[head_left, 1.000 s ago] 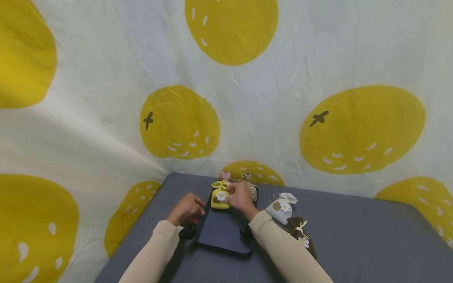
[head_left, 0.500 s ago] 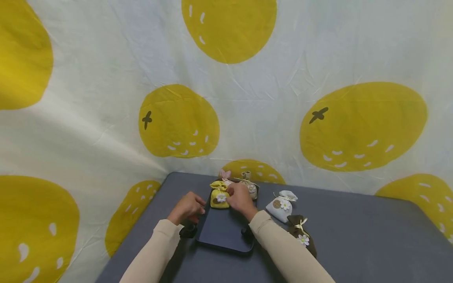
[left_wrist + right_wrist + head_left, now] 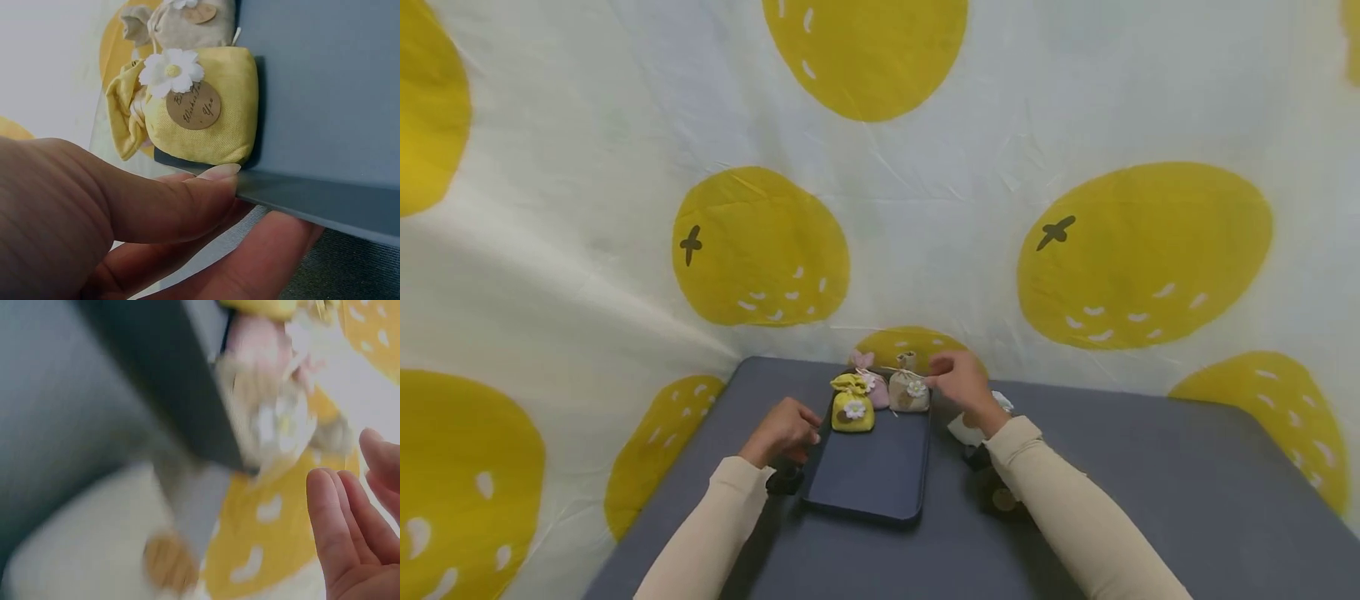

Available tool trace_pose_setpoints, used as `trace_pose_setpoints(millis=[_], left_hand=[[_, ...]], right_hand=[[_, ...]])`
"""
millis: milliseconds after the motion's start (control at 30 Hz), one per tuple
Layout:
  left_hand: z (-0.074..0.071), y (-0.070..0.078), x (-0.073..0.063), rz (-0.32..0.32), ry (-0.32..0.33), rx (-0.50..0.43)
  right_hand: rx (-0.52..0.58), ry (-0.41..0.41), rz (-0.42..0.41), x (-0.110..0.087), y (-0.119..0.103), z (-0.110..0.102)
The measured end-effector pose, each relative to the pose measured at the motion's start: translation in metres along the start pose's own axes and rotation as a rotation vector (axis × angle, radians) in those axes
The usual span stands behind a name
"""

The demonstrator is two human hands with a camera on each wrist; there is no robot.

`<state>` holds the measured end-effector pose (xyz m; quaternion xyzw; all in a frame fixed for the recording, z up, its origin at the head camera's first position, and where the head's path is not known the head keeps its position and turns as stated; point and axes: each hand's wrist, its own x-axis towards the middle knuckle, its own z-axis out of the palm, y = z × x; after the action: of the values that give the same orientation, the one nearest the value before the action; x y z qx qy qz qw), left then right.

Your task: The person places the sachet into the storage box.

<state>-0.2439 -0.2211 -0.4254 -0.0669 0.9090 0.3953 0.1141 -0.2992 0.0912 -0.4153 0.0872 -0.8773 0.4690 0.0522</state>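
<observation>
My left hand (image 3: 784,429) pinches the left rim of a dark tray (image 3: 872,475), its thumb inside and its fingers outside in the left wrist view. A yellow drawstring pouch (image 3: 232,81) with a white flower and a round tag lies in the tray beside that thumb. Behind it are a pink pouch (image 3: 877,393) and a beige pouch (image 3: 908,398). My right hand (image 3: 961,382) hovers beyond the tray's right rim, holding nothing, its fingers apart from the thumb in the right wrist view. Below it sits a white pouch (image 3: 964,432), partly hidden by the hand.
A round tan tag (image 3: 1003,500) shows on a dark pouch, mostly hidden under my right sleeve (image 3: 1075,508). The grey table (image 3: 1187,492) extends to the right. A white cloth (image 3: 940,208) with yellow fruit prints hangs behind the table.
My right hand has let go of the yellow pouch, left in the tray, and moved right toward the white pouch. The left hand stays on the rim. The head view has shifted slightly.
</observation>
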Motion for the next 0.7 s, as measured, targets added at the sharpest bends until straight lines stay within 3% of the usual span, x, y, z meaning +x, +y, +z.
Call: trace_pose_setpoints(millis=[200, 367, 567, 700], left_hand=[[-0.001, 0.002, 0.001, -0.016, -0.009, 0.025], [-0.003, 0.003, 0.001, -0.025, -0.011, 0.046], [-0.002, 0.005, 0.002, -0.021, -0.016, 0.065], [0.001, 0.004, 0.003, -0.027, -0.012, 0.053]], right_hand=[[-0.095, 0.073, 0.074, -0.011, 0.037, -0.05], [-0.1, 0.143, 0.18, -0.023, 0.067, -0.077], [-0.157, 0.049, 0.294, -0.035, 0.084, -0.088], [0.014, -0.063, 0.387, -0.039, 0.084, -0.08]])
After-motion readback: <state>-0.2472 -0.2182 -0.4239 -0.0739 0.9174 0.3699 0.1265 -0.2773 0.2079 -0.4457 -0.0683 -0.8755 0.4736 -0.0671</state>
